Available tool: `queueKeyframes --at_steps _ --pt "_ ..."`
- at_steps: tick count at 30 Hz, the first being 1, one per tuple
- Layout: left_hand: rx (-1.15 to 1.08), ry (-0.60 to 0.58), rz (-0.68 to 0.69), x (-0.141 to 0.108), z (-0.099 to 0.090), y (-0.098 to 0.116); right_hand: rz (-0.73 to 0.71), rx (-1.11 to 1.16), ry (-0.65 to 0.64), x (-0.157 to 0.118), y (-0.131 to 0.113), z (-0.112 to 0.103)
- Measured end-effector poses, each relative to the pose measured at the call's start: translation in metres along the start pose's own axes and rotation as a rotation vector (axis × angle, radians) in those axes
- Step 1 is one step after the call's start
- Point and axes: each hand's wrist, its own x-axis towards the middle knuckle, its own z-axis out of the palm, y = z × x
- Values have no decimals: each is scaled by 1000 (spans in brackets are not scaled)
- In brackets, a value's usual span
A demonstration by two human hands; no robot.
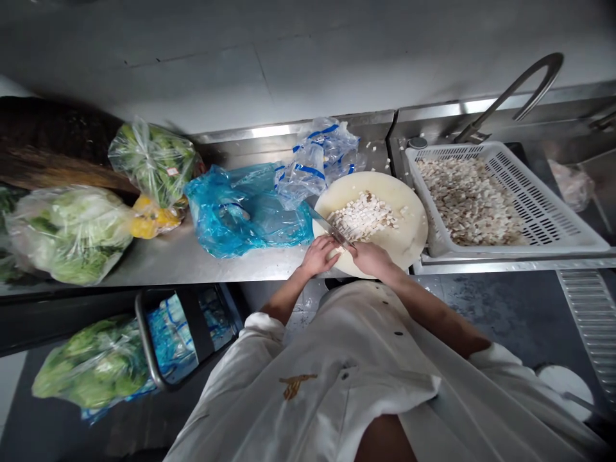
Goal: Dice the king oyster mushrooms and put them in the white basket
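Observation:
A round cream cutting board (pixel 411 221) lies at the counter's front edge, with a heap of small diced whitish pieces (pixel 363 215) on it. My right hand (pixel 373 259) is closed round the handle end of a knife (pixel 335 231), whose blade slants up to the left across the board. At the board's left front edge, my left hand (pixel 319 255) rests beside the blade with bent fingers; whatever lies under its fingertips is too small to make out. To the right, a white perforated basket (pixel 553 205) holds many more diced pieces (pixel 469 199).
A blue plastic bag (pixel 250 212) and clear bags with blue stripes (pixel 320 157) lie left of the board. Bagged greens (pixel 72 234) and yellow vegetables (pixel 151 218) stand further left. A curved faucet (pixel 522 83) rises behind the basket. Below the counter are more bagged greens (pixel 96 366).

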Motion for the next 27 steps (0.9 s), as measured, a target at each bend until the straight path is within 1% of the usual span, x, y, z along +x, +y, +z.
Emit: queueKeyframes --at_steps 3,7,9,11,13,14,16,18,20,21,23,25,27 --pt "3 38 -19 -9 -3 3 2 1 9 -13 5 -8" --pt "13 105 -92 -25 0 7 8 16 -7 -35 17 -7" --pt "22 132 -125 -29 2 10 -10 44 1 -40 27 -5" --pt "44 154 -156 -27 3 15 -48 82 54 -41 43 -5" --pt "80 139 -155 -16 4 18 -33 93 159 -38 65 -8" --pt "100 115 -138 -6 4 18 20 81 221 -35 78 -11" --pt "132 65 -83 18 6 16 190 42 322 -27 107 -16" --pt "143 42 -42 44 10 13 364 4 366 -21 135 -20" --pt "130 54 -28 68 16 11 458 -20 349 -19 156 -20" --pt "120 69 -29 77 20 12 477 -25 326 -20 161 -17" --pt "97 108 -32 89 29 21 473 -15 272 -25 163 -9" --pt "77 141 -27 96 39 37 433 10 237 -31 156 1" --pt "69 149 -20 103 50 56 379 38 220 -36 149 11"
